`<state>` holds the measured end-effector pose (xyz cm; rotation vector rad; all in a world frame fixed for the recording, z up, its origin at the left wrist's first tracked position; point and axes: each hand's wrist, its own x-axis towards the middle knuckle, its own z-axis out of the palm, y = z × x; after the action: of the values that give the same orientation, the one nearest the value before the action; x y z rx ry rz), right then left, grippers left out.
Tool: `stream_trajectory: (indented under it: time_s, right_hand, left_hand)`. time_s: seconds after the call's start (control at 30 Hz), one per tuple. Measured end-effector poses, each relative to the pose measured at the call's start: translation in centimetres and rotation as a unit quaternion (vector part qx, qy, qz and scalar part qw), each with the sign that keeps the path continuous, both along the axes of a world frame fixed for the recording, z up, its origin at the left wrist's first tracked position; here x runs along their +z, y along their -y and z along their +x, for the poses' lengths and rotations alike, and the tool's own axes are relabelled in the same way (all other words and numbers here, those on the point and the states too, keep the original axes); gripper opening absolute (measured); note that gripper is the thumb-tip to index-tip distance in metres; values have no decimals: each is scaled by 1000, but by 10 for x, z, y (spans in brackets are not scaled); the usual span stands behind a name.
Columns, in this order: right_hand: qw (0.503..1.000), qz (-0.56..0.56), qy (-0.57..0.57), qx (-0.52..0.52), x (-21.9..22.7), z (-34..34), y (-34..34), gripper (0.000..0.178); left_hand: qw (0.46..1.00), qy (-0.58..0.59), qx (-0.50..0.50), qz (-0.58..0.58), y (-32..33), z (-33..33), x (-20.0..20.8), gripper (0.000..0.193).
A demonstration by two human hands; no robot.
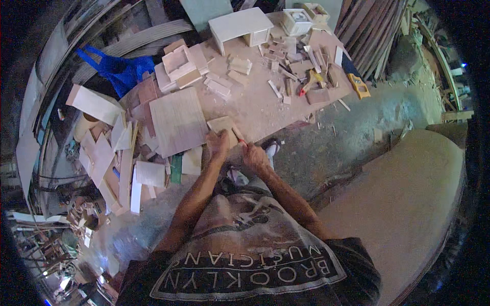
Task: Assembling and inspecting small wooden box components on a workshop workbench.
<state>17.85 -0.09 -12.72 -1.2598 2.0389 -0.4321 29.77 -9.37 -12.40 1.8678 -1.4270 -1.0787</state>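
Close to the near edge of the wooden work surface, my left hand (218, 144) is closed on a small pale wooden block (221, 123). My right hand (256, 157) grips a slim hand tool (241, 139) with a red part by the fingers; its exact kind is too small to make out. The tool's narrow end lies against the right side of the block. Just left of the block rests a large square wooden panel (178, 121).
Small wooden offcuts (293, 66) and a yellow-handled saw (359, 85) lie at the far right. A miniature wooden desk (240, 28) stands at the back. Stacked boards (99, 153) and a blue bag (120, 69) are at the left. A large curved panel (398, 204) fills the right.
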Motion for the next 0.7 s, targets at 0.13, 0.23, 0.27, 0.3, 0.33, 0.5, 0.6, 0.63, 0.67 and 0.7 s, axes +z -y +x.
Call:
stream_trajectory:
  time_s: [0.13, 0.23, 0.27, 0.3, 0.33, 0.5, 0.6, 0.63, 0.67, 0.7]
  right_hand:
    - [999, -17, 5, 37, -5, 4, -2, 53]
    - [999, -22, -1, 24, 7, -9, 3, 50]
    - [999, -27, -5, 19, 5, -10, 4, 50]
    - [1000, 12, -14, 21, -4, -10, 6, 46]
    - [998, 52, -23, 23, -13, -10, 6, 42]
    - [991, -110, -34, 64, -20, 5, -3, 38]
    - [997, -77, 1, 29, -33, 0, 4, 40]
    - [995, -83, -50, 7, -37, 11, 6, 47]
    - [996, -75, -46, 7, -37, 12, -5, 47]
    - [999, -48, -18, 2, -32, 3, 0, 48]
  left_hand:
    - [996, 11, -19, 91, -1, 0, 3, 83]
    - [996, 69, -6, 59, 0, 7, 9, 76]
    - [989, 115, -73, 51, -1, 7, 12, 72]
    - [977, 161, -137, 43, 0, 5, 14, 67]
    - [977, 158, -140, 38, 2, 1, 15, 67]
    - [992, -42, 83, -83, -6, 4, -26, 39]
    - [998, 31, -31, -52, 6, 6, -38, 46]
    - [998, 29, -31, -51, 5, 4, -39, 46]
    - [993, 68, -43, -88, -6, 8, -30, 49]
    - [984, 103, -52, -136, -1, 7, -23, 51]
